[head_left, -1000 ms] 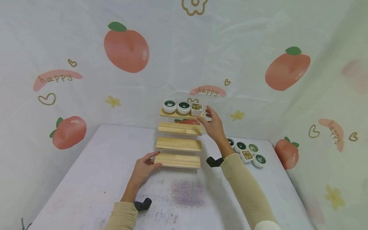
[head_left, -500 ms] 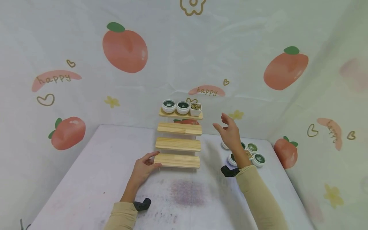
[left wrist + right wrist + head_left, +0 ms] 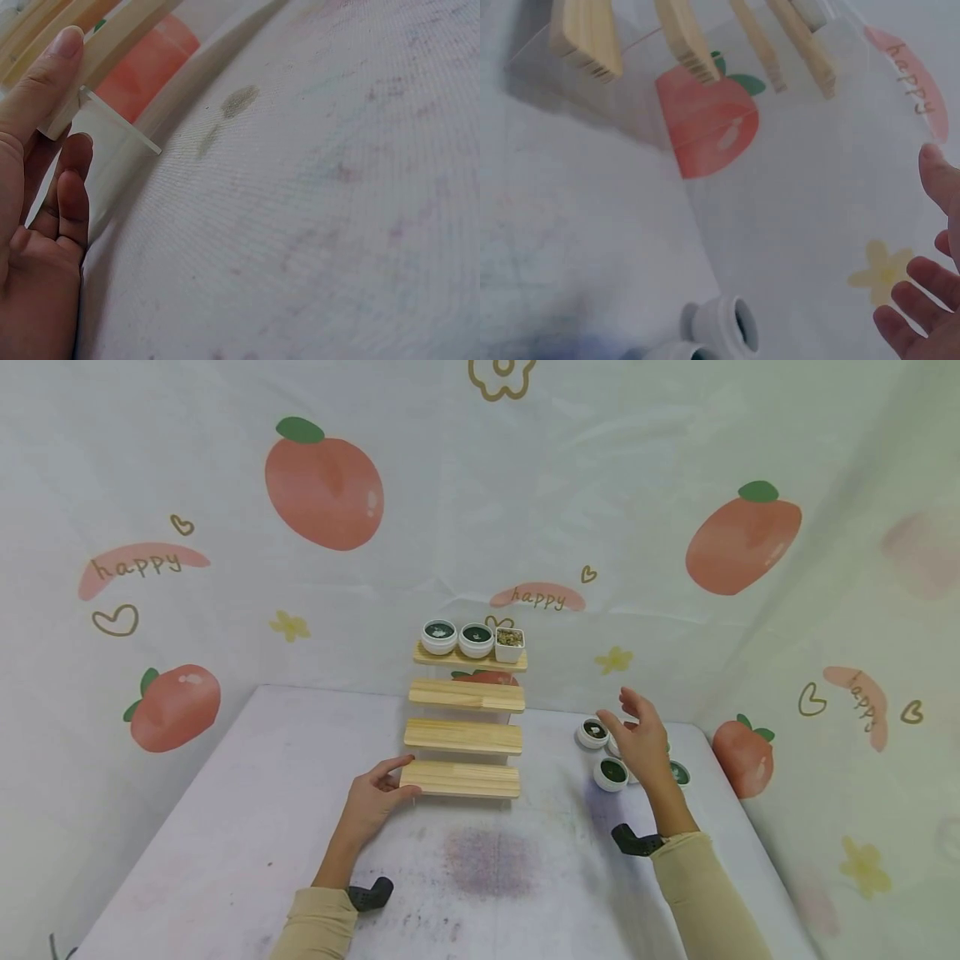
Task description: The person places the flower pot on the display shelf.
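Observation:
A tiered display stand with several wooden shelf boards (image 3: 461,779) and clear side panels (image 3: 120,127) stands at mid-table. My left hand (image 3: 372,802) grips the left end of its lowest board, the thumb (image 3: 45,79) on the board's face and the fingers curled below. On the top board sit two round white pots (image 3: 476,641) with dark green tops and a square white pot (image 3: 510,644) with a grainy tan top. My right hand (image 3: 643,745) holds nothing, its fingers spread and loosely bent over the group of white pots (image 3: 611,773) at right, partly hiding them.
A round white pot (image 3: 592,733) stands at the back left of the right-hand group; another pot (image 3: 679,774) shows at its right. A white cloth wall (image 3: 645,460) printed with fruit rises close behind the stand. Black wrist devices (image 3: 636,841) sit on both wrists.
My right hand has moved away from the square pot on the top board, rightward and down to over the group of pots. My left hand stays on the lowest board.

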`<action>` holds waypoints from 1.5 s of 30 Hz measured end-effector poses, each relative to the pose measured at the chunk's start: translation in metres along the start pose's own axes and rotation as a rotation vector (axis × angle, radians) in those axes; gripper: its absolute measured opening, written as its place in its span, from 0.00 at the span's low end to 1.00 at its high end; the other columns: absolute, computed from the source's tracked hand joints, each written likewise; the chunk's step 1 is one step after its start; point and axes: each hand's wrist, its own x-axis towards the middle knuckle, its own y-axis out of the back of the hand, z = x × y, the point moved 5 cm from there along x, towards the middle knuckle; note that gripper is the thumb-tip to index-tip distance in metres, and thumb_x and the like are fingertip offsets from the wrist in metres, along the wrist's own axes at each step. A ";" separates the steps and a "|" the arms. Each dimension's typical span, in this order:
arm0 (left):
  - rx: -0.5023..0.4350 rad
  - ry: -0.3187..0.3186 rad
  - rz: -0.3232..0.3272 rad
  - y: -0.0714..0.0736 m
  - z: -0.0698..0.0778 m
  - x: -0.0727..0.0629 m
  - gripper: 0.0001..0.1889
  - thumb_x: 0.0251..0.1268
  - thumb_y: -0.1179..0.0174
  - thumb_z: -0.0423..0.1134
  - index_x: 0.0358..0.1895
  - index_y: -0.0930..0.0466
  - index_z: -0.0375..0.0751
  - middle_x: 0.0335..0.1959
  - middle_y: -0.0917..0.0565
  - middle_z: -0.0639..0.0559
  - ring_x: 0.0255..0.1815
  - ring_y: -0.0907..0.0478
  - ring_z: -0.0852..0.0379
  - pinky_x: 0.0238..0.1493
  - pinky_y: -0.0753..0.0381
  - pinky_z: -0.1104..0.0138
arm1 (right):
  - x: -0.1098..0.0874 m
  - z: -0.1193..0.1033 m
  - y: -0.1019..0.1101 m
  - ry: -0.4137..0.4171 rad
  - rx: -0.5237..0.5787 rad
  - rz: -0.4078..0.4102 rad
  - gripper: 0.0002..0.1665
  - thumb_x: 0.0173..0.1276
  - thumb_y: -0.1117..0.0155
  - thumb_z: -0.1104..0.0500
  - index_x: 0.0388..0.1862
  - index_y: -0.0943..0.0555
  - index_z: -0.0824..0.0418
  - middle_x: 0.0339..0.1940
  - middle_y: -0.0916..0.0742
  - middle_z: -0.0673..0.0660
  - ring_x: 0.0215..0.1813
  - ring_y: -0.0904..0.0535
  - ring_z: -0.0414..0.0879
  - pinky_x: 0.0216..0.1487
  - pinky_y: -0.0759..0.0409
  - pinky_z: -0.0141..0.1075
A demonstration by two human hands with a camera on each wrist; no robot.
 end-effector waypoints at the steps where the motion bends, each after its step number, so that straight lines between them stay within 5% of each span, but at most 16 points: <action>1: 0.002 0.001 0.000 0.000 0.000 0.000 0.31 0.51 0.21 0.46 0.63 0.17 0.54 0.32 0.18 0.48 0.30 0.25 0.62 0.31 0.24 0.72 | -0.003 0.003 0.001 -0.006 -0.009 0.002 0.40 0.73 0.32 0.53 0.78 0.36 0.65 0.73 0.26 0.68 0.74 0.31 0.64 0.69 0.28 0.55; 13: 0.008 0.010 -0.003 -0.001 0.001 0.000 0.32 0.51 0.21 0.46 0.63 0.17 0.54 0.32 0.17 0.48 0.30 0.25 0.61 0.31 0.24 0.72 | -0.032 0.055 0.003 -0.114 -0.008 0.069 0.41 0.69 0.28 0.57 0.75 0.34 0.71 0.70 0.27 0.73 0.69 0.29 0.67 0.67 0.27 0.54; 20: 0.013 0.011 0.002 -0.001 0.004 -0.001 0.32 0.50 0.20 0.46 0.63 0.17 0.55 0.32 0.18 0.49 0.29 0.26 0.61 0.31 0.24 0.72 | -0.049 0.072 -0.003 -0.132 -0.041 0.110 0.41 0.66 0.25 0.55 0.71 0.30 0.73 0.65 0.25 0.72 0.61 0.25 0.65 0.54 0.28 0.26; 30: 0.026 0.003 -0.002 -0.001 0.002 -0.001 0.31 0.51 0.21 0.47 0.63 0.17 0.56 0.33 0.17 0.48 0.30 0.25 0.61 0.31 0.24 0.71 | -0.069 0.095 -0.026 -0.243 -0.107 0.167 0.46 0.59 0.20 0.56 0.71 0.31 0.70 0.62 0.30 0.74 0.62 0.31 0.65 0.61 0.31 0.56; 38: 0.029 0.001 0.012 0.000 0.003 -0.002 0.31 0.51 0.21 0.46 0.63 0.17 0.56 0.33 0.17 0.47 0.30 0.24 0.61 0.31 0.24 0.72 | -0.076 0.109 -0.040 -0.201 -0.056 0.297 0.46 0.56 0.18 0.58 0.67 0.31 0.73 0.57 0.32 0.71 0.57 0.32 0.59 0.55 0.36 0.42; 45: 0.032 -0.005 0.011 -0.001 0.003 -0.003 0.31 0.52 0.21 0.46 0.63 0.17 0.55 0.33 0.17 0.46 0.31 0.23 0.61 0.31 0.23 0.72 | -0.079 0.112 -0.048 -0.214 -0.045 0.341 0.44 0.56 0.19 0.59 0.65 0.33 0.76 0.53 0.30 0.71 0.54 0.33 0.58 0.51 0.38 0.39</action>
